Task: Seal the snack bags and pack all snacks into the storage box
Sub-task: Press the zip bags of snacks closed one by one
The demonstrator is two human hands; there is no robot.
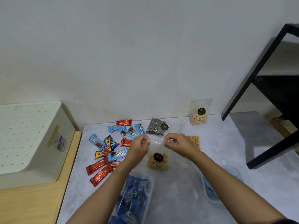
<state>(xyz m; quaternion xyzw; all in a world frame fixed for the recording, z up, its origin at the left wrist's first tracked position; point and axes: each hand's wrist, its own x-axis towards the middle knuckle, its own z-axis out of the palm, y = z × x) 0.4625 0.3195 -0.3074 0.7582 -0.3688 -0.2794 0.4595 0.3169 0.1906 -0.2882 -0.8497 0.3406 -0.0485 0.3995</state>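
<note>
Head view: left hand [140,145] and right hand [176,143] each pinch the clear top strip of a snack bag [157,160] of yellowish pieces. The fingers are clamped on it at either end, and the bag is upright between them over the grey bench [218,143]. Nearest the camera stands the clear storage box [150,183], holding blue packets [134,196]. Left of the hands lie loose red and blue wrapped bars [105,152]. Behind the hands are a dark patterned bag [156,128], a second yellowish bag [194,140] and, upright by the wall, a pastel-filled bag [199,118]. A clear piece at right, perhaps a lid [210,191], is hard to make out.
</note>
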